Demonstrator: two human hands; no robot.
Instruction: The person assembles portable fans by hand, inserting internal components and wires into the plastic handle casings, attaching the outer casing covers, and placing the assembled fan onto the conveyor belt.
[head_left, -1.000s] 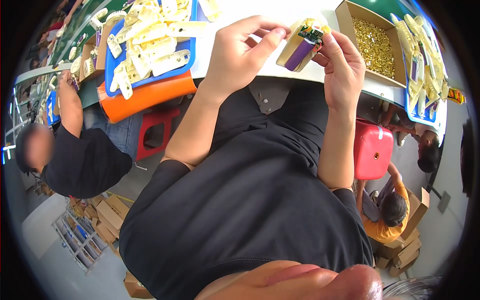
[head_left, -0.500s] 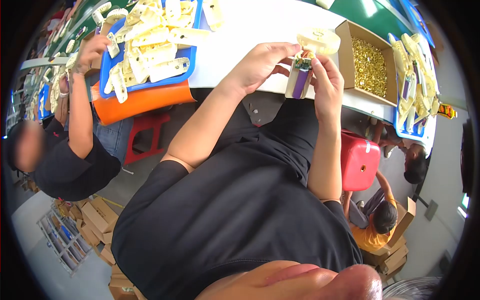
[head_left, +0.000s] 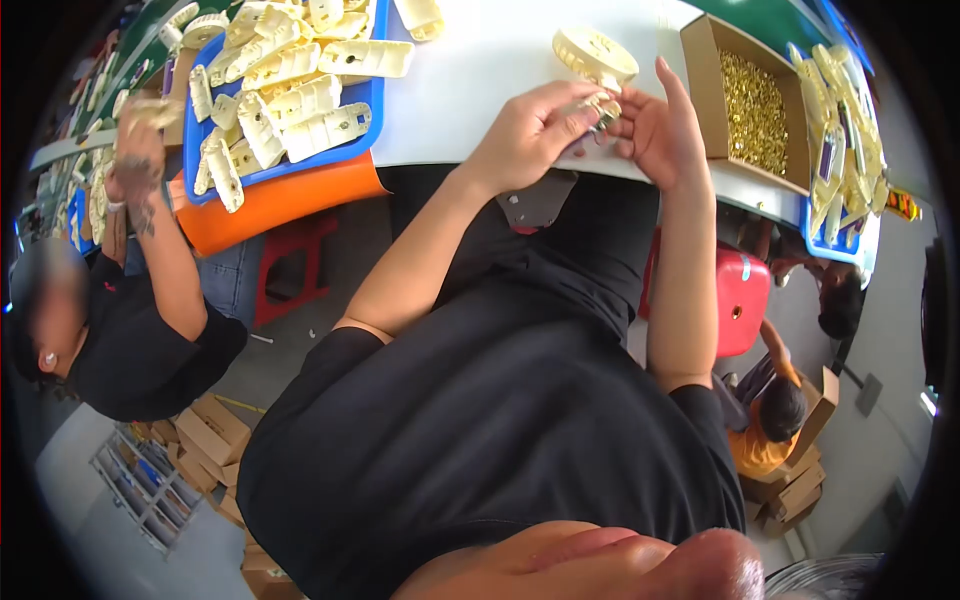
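A cream plastic assembly with a round head [head_left: 597, 54] and a small circuit board at its neck is gripped by my left hand [head_left: 535, 135], thumb and fingers pinched round the neck. Most of its handle is hidden behind my fingers, with a bit of purple showing below. My right hand [head_left: 660, 130] is beside it, palm turned inward and fingers spread; its fingertips are close to the board, and whether they touch cannot be made out. Both hands are over the front edge of the white table [head_left: 450, 110].
A blue tray [head_left: 376, 100] of cream shells stands left, above an orange sheet [head_left: 280, 210]. A cardboard box [head_left: 705, 95] of small brass parts and another blue tray [head_left: 835, 250] stand right. Co-workers sit left and lower right. A red stool [head_left: 740, 300] is at right.
My right hand has let go of the assembly and opened. My left hand has tilted the assembly, and its round head has moved left. The co-worker's hand at left has moved away from the tray.
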